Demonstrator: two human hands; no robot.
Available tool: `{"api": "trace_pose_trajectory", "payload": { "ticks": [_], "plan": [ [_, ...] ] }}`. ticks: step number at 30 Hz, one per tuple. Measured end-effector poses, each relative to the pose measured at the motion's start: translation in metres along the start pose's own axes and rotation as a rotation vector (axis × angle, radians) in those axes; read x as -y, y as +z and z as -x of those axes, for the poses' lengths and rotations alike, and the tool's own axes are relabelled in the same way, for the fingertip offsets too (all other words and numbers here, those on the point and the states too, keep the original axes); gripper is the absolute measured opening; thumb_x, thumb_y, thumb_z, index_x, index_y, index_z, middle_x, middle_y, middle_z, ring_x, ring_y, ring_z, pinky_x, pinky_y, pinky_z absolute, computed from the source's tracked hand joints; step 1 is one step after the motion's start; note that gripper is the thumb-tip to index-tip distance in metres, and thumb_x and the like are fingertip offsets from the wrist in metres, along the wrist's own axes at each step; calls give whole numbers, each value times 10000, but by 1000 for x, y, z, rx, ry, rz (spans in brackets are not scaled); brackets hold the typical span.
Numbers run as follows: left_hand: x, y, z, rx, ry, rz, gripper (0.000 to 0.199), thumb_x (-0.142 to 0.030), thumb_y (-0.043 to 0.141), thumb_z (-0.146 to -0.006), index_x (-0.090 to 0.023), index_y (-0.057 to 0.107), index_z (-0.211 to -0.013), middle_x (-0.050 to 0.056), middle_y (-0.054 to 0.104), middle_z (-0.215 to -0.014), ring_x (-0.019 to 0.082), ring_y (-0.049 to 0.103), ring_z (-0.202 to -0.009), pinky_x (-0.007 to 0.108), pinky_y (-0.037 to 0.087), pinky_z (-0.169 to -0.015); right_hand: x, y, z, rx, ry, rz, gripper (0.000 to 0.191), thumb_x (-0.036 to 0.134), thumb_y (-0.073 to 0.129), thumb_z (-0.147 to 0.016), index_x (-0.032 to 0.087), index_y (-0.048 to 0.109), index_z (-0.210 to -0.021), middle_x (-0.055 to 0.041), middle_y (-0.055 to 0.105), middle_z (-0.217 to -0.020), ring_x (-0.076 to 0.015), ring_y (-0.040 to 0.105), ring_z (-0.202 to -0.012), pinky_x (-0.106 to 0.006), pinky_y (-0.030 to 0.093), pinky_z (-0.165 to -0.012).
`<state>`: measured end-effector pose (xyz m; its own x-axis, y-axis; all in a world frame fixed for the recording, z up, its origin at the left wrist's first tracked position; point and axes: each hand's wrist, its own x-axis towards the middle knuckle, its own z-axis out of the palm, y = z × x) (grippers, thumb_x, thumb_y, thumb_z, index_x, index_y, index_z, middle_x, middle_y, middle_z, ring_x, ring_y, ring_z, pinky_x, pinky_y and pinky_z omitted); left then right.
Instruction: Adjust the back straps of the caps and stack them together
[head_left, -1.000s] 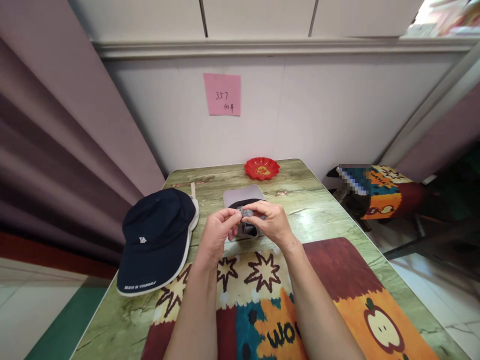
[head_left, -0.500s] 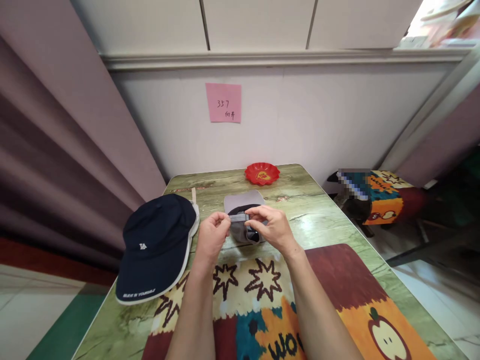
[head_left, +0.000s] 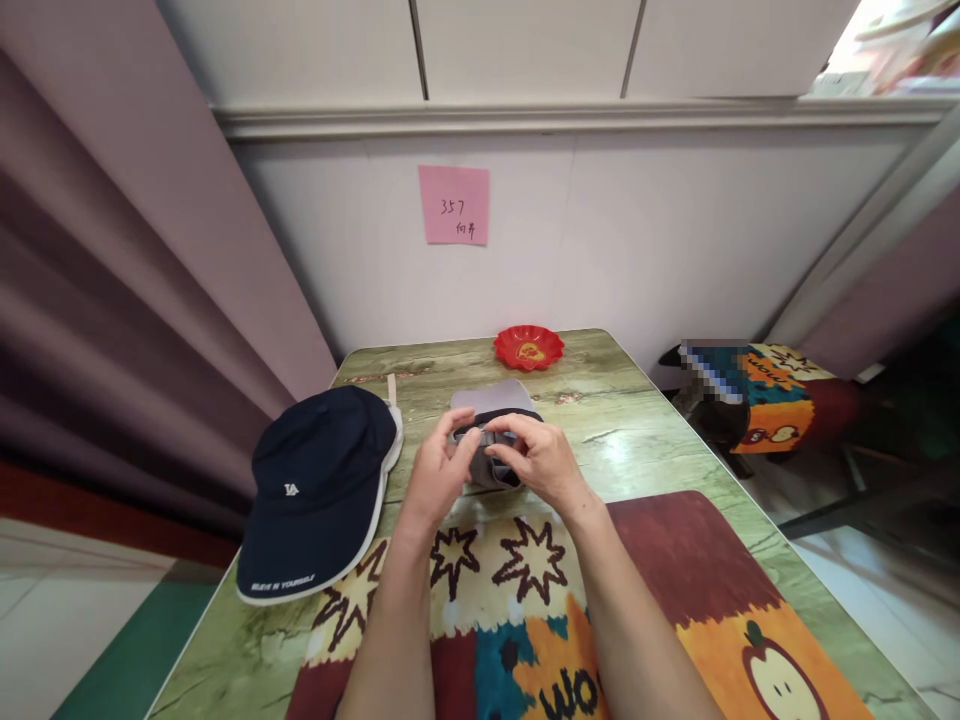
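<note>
Working beyond the mat (head_left: 675, 550), I pinch the strap (head_left: 486, 440) in my right hand (head_left: 547, 465); whether my left hand (head_left: 435, 475) grips too, I can't tell. A loose pinch could let it slip. The grey cap (head_left: 495, 398) sits at my fingertips, brim toward the dish (head_left: 529, 347).

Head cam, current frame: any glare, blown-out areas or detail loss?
All head view: soft glare on the green tabletop, right of the gray cap; top-right corner washed out; far-right edge dark; pixelation beside the patterned cover; pink note's digits legible.
</note>
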<state>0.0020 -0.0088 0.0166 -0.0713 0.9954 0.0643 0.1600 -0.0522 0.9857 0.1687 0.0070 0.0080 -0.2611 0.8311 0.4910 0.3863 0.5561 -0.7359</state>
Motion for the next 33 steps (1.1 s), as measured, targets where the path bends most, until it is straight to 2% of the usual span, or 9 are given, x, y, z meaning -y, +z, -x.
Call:
{"api": "trace_pose_trajectory", "payload": {
  "ticks": [3,6,8,12,18,22,25,28,33],
  "plan": [
    [2,3,0,136,-64,50,328,-495,641,-808,-175,653,-878,-40,526,-509,101,442,-392,207,335,-389,0,-1,0,12,-2,-2,232,205,678,-843,260,719,-1065,-23,734,-1017,-131,622,-678,-240,479,-663],
    [1,2,-1,120,-54,102,313,-480,656,-806,-175,605,-755,-37,530,-512,88,454,-431,190,364,-436,-2,-3,0,47,82,26,390,189,699,-802,266,679,-1184,-14,735,-997,-120,592,-620,-248,476,-654],
    [0,-1,-1,124,-50,108,304,-467,672,-800,-173,609,-749,-37,533,-516,83,450,-438,186,361,-447,-4,-4,0,82,131,72,388,199,707,-786,264,686,-1168,-10,743,-957,-124,586,-609,-253,464,-645],
    [0,-6,-1,99,-64,88,296,-460,691,-780,-171,631,-762,-35,530,-503,85,440,-432,192,328,-438,-4,-5,1,70,133,119,105,230,653,-842,241,744,-894,-9,747,-852,-144,612,-673,-251,429,-649],
    [2,-5,-3,77,-68,111,280,-435,694,-754,-163,656,-809,-42,525,-515,71,414,-439,183,282,-443,2,-6,-1,26,157,82,131,268,628,-868,220,722,-791,10,694,-702,-125,536,-572,-235,365,-556],
    [4,-4,-4,92,-63,106,271,-418,678,-763,-156,679,-831,-39,524,-529,74,427,-457,183,297,-454,3,-4,-1,25,174,67,180,242,577,-900,213,718,-793,2,698,-731,-129,568,-624,-234,388,-602],
    [5,-4,-4,109,-54,88,254,-396,662,-784,-151,687,-847,-32,532,-556,76,452,-486,180,326,-475,3,-4,0,51,145,57,123,254,636,-869,230,740,-930,-1,723,-819,-127,575,-632,-236,410,-622],
    [4,-2,-3,134,-50,80,247,-392,670,-792,-151,670,-845,-37,527,-559,74,459,-489,174,331,-465,0,-4,1,80,99,37,334,258,745,-792,284,723,-1124,8,734,-912,-123,581,-638,-232,430,-621],
    [1,4,-3,58,-26,206,317,-378,767,-711,-195,556,-862,-61,560,-613,87,505,-460,185,354,-412,-2,-4,1,-10,60,53,258,254,755,-801,282,759,-1057,1,730,-896,-134,626,-704,-232,447,-644]
  ]
}}
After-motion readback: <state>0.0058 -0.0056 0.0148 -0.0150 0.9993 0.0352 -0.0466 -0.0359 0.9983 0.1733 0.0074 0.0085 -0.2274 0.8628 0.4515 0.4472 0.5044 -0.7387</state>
